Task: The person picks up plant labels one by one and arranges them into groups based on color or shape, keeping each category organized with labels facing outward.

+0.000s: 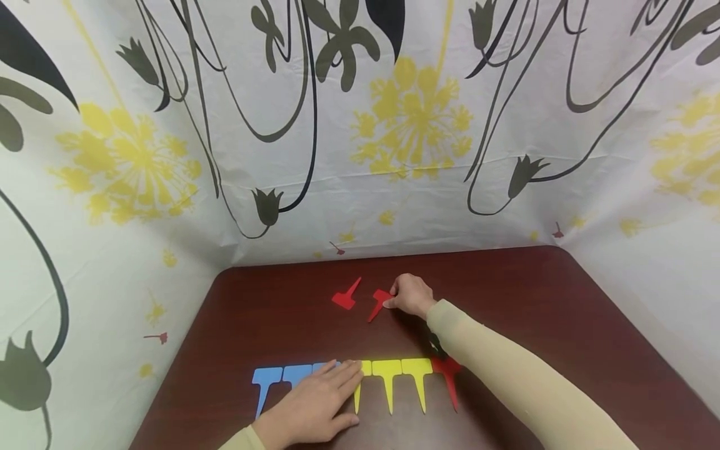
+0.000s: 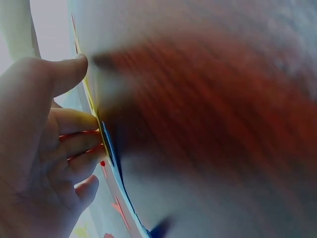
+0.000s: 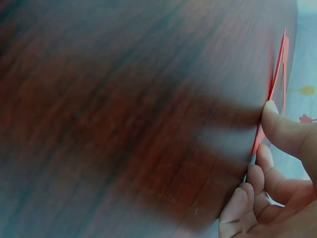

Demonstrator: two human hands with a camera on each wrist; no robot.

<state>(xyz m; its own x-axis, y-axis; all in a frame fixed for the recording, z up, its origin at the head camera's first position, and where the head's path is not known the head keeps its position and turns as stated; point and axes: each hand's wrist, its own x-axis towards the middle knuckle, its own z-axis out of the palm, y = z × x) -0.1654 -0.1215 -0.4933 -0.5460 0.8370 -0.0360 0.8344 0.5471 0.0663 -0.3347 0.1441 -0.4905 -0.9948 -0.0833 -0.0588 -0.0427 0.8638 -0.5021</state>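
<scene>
A row of T-shaped plastic plant labels lies on the table, their stems pointing towards me. Blue labels (image 1: pixel 267 376) are on the left, yellow labels (image 1: pixel 387 369) in the middle, and one red label (image 1: pixel 448 370) sits at the right end, partly shaded by the sleeve. My left hand (image 1: pixel 320 397) rests flat with straight fingers over the blue-yellow join and hides part of it. Farther back, my right hand (image 1: pixel 412 295) pinches a red plant label (image 1: pixel 379 300) by its head between thumb (image 3: pixel 280 124) and index finger. Another red label (image 1: pixel 345 300) lies left of it.
The dark red-brown table (image 1: pixel 281 312) has rounded far corners. A white cloth (image 1: pixel 337 212) printed with yellow and grey flowers hangs behind it and along both sides. My right forearm (image 1: pixel 517 375) stretches over the table's right part.
</scene>
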